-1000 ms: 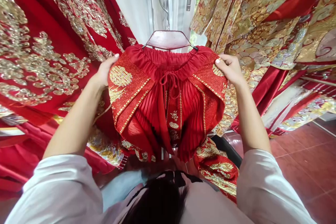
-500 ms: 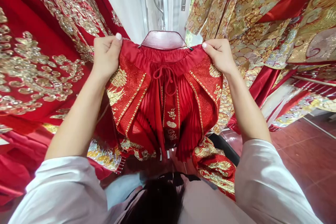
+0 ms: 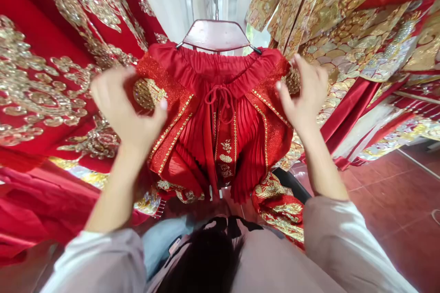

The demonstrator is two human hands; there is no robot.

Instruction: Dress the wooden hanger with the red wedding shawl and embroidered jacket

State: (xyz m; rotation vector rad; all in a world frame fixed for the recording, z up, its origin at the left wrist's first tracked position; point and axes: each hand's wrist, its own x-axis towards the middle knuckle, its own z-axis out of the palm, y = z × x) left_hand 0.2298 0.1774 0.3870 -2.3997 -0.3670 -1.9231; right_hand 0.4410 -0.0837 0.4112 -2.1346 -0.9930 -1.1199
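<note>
A red pleated skirt [image 3: 225,132] with gold embroidery, beaded edges and a gathered waistband hangs in front of me from a clip hanger [image 3: 216,35]. A thin red drawstring [image 3: 222,96] is tied in a bow at the waist's front. My left hand [image 3: 125,105] is at the skirt's left side, thumb and fingers spread, slightly blurred. At the right side, below the waistband's corner, my right hand [image 3: 305,91] is open too, its thumb toward the cloth. Whether either hand touches the fabric I cannot tell.
Red garments with silver beading [image 3: 37,87] hang close on the left. Gold patterned garments [image 3: 326,23] fill the right. Red-and-gold embroidered cloth [image 3: 282,206] lies low, beside a dark edge [image 3: 292,183]. Reddish floor tiles [image 3: 388,197] show at lower right.
Both hands have let go of the waistband's two ends and moved outward and down, fingers opening. Hanger and waistband sit a little higher in view, with the waistband hanging looser.
</note>
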